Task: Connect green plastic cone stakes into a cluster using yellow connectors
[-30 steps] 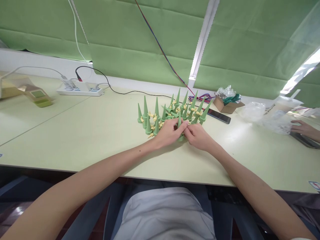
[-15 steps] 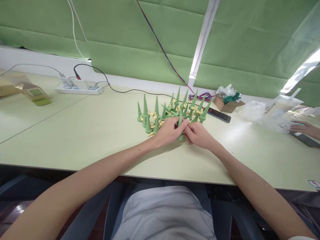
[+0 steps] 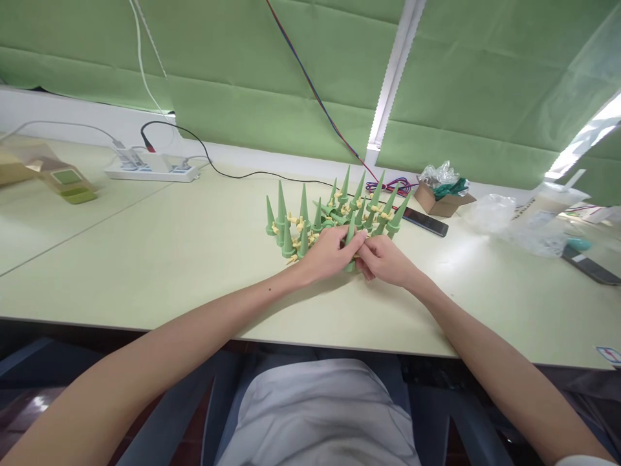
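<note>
My left hand (image 3: 330, 254) is closed around a green cone-shaped spike (image 3: 351, 228) that points upward, its wider base showing below my fingers. Pressed close against it, my right hand (image 3: 387, 260) has its fingers pinched together beside the spike. What those fingers grip is hidden. Behind both hands stand several more green spikes (image 3: 281, 210) with small yellow valve-like pieces (image 3: 292, 220) on their sides. A few green spikes (image 3: 337, 217) lie tipped over in the middle of the group.
A phone (image 3: 425, 221) lies right of the spikes, near a small cardboard box (image 3: 444, 202) holding plastic and green material. A power strip (image 3: 151, 172) sits at the back left. Farther right are a cup (image 3: 548, 204), clear plastic bags (image 3: 493, 213) and another dark phone (image 3: 592, 265).
My hands keep nearly the same pose, with the spike leaning slightly more to the right. Another person's hand at the far right has left the dark phone.
</note>
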The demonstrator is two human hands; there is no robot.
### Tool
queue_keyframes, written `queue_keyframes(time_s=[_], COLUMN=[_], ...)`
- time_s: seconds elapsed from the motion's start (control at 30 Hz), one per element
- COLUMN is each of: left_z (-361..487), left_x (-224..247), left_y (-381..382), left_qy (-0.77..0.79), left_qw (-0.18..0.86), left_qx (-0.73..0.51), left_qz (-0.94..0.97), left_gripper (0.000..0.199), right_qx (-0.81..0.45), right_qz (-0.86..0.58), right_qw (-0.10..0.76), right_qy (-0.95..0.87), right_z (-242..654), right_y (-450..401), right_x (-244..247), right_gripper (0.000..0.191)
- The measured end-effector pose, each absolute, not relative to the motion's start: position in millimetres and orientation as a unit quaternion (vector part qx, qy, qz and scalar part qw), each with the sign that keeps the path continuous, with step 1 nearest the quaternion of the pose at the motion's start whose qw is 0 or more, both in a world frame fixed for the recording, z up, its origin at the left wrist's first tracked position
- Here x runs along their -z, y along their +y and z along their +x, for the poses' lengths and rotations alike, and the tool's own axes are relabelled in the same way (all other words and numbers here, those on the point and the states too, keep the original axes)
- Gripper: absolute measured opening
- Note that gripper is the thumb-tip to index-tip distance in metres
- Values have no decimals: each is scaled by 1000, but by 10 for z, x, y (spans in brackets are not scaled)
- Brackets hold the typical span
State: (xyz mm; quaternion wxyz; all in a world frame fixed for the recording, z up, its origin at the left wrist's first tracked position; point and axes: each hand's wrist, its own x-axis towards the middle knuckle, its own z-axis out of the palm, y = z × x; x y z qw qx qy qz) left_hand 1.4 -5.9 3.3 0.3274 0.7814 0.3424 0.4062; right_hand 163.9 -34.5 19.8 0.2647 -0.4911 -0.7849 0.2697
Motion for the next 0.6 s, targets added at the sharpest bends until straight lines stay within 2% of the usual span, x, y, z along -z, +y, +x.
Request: queue_keyframes(time_s=[0.6], left_z=[9], left_x=[-50], left_y=[-62], left_qy=[354], left_qw=[292], left_qx=[-354], left_qz=[815], left_gripper=[45], right_qx=[-239], right_qz=[-499], right_qw=[210], right_qy=[-806], right_z=[1667], right_y=[-321], right_x=[-196], right_gripper=[51])
